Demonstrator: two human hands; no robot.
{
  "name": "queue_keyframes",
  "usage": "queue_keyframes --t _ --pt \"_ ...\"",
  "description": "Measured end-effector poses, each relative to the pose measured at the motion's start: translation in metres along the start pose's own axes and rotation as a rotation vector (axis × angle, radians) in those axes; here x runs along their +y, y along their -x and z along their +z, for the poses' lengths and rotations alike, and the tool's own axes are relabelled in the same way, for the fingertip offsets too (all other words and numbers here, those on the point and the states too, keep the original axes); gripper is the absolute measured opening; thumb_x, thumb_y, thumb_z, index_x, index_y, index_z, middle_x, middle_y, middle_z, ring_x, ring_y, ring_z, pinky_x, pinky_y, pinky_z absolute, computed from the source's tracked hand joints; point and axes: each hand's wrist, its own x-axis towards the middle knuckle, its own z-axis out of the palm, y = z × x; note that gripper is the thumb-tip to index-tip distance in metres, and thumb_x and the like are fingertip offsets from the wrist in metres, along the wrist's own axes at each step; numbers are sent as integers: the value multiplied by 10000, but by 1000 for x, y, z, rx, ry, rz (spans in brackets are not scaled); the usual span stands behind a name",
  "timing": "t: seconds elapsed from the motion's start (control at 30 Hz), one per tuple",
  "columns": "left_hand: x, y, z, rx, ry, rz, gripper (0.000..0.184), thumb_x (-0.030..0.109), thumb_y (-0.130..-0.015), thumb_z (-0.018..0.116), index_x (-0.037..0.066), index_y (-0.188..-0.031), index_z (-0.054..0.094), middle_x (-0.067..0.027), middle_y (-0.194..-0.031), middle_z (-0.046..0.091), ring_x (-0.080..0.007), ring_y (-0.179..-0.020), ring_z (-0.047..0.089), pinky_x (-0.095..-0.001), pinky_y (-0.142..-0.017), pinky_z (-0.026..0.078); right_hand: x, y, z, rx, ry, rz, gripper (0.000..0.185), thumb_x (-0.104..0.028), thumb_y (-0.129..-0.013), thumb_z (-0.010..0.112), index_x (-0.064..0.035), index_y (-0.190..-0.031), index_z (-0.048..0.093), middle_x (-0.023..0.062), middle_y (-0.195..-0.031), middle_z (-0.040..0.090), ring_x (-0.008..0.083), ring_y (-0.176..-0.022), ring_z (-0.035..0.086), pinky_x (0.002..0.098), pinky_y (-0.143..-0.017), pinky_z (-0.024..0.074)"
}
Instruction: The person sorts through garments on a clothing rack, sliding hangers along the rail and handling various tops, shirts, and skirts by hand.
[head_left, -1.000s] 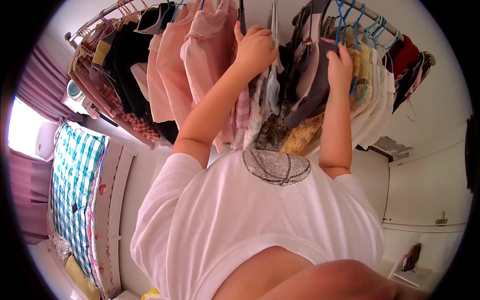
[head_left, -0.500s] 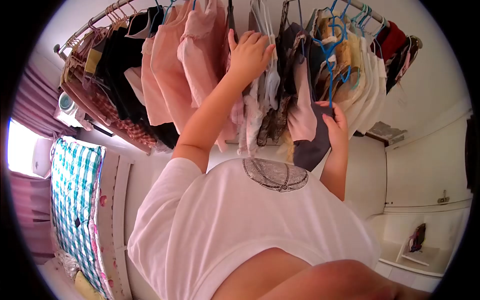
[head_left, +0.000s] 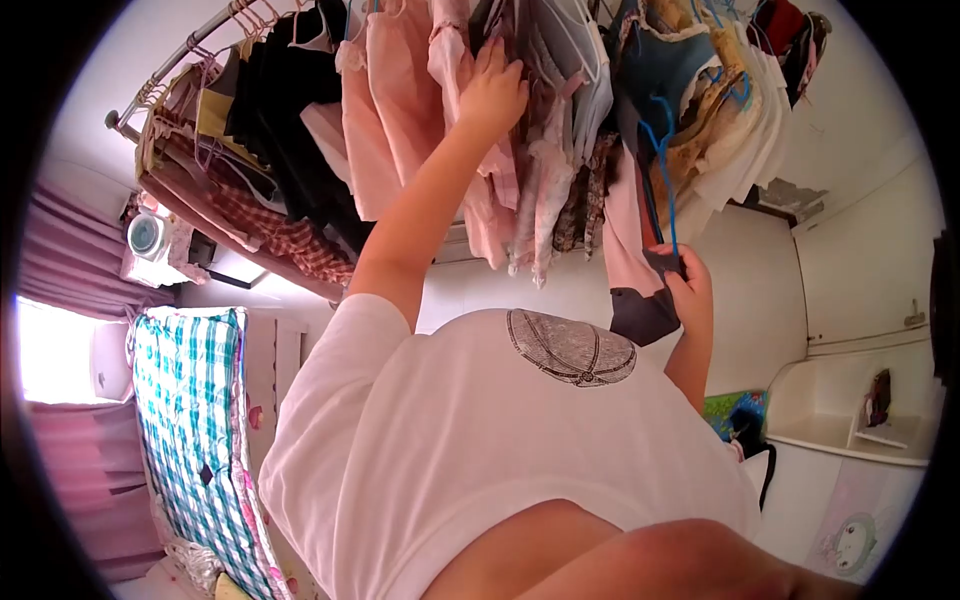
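Observation:
Up at the rack, my left hand (head_left: 493, 92) reaches in among the hanging clothes. Its fingers are stretched out and lie against a pale pink garment (head_left: 450, 62) and the clothes beside it. Lower on the right, my right hand (head_left: 690, 287) is closed on a blue clothes hanger (head_left: 663, 150) and the edge of a dark grey garment (head_left: 642, 315). A pink piece of cloth (head_left: 625, 235) hangs down next to the hanger. Lace-edged light clothes (head_left: 545, 195) hang between my two hands.
A metal clothes rail (head_left: 165, 75) curves overhead, with black clothes (head_left: 290, 110) to the left and cream ones (head_left: 725, 140) to the right. A checked green-and-white quilt (head_left: 190, 400) lies at left near purple curtains (head_left: 80, 245). White shelving (head_left: 820, 410) stands right.
My view has shifted, and the left side of the rack now shows lower. My left hand has moved slightly along the clothes; my right hand is lower, with the blue hanger and dark cloth.

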Motion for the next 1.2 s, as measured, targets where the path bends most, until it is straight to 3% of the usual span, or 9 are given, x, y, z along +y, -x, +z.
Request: queue_keyframes --t 0.03,0.13,0.17,0.43,0.53,0.93,0.97,1.07,1.2 --pt "-8 3 -1 -16 -4 2 254 230 -734 598 73 -933 609 -194 -1263 469 -326 -1239 357 -528 -1047 187 2 10 3 -34 1 -13 320 82 -698 389 42 -973 547 70 -994 584 127 -943 536 248 -877 388" --pt "-24 10 -6 -71 8 11 256 218 -733 589 77 -945 611 -199 -1292 440 -335 -1259 323 -511 -1056 178 -2 42 14 -83 -22 253 337 68 -689 394 31 -983 556 50 -952 589 115 -873 541 230 -811 409" --pt "-30 11 -3 -61 17 21 257 217 -734 588 80 -950 613 -199 -1294 437 -334 -1262 319 -508 -1056 181 -6 49 18 -97 17 223 338 46 -681 403 22 -976 565 34 -911 591 105 -810 538 224 -753 419" --pt "-41 21 -3 -67 109 23 311 172 -750 590 89 -1048 619 -218 -1358 343 -378 -1264 292 -477 -1020 286 -34 55 38 -259 32 152 300 4 -660 437 45 -926 571 52 -872 601 107 -835 543 239 -780 426" --pt "-45 21 -2 57 196 13 249 151 -710 598 55 -938 625 -210 -1369 324 -367 -1245 315 -486 -976 327 -41 47 58 -204 53 134 282 5 -676 439 41 -924 568 48 -873 601 104 -839 543 239 -778 428" --pt "-78 15 -8 82 39 -51 327 102 -693 584 70 -1017 610 -156 -1403 272 -382 -1228 308 -520 -906 362 -63 -5 72 191 -123 122 294 22 -729 450 44 -999 563 33 -892 585 99 -818 540 222 -753 424" --pt "-81 15 -12 -42 75 -80 400 101 -737 568 66 -1135 581 -160 -1448 163 -465 -1209 271 -511 -998 298 -75 -4 70 165 -122 119 302 24 -726 446 52 -1004 564 38 -886 586 102 -808 542 223 -748 425" --pt "-84 12 -13 73 187 -135 414 83 -750 566 58 -1163 565 -169 -1457 132 -493 -1205 280 -493 -991 319 -80 -6 57 200 -23 109 303 23 -725 446 49 -1000 570 41 -886 589 99 -813 544 222 -748 425" --pt "-82 7 -13 14 361 -166 419 50 -763 552 42 -1183 541 -229 -1385 273 -425 -1130 431 -413 -916 417 -75 -28 71 141 171 -20 284 21 -720 471 39 -984 574 66 -892 599 136 -827 553 251 -756 434"
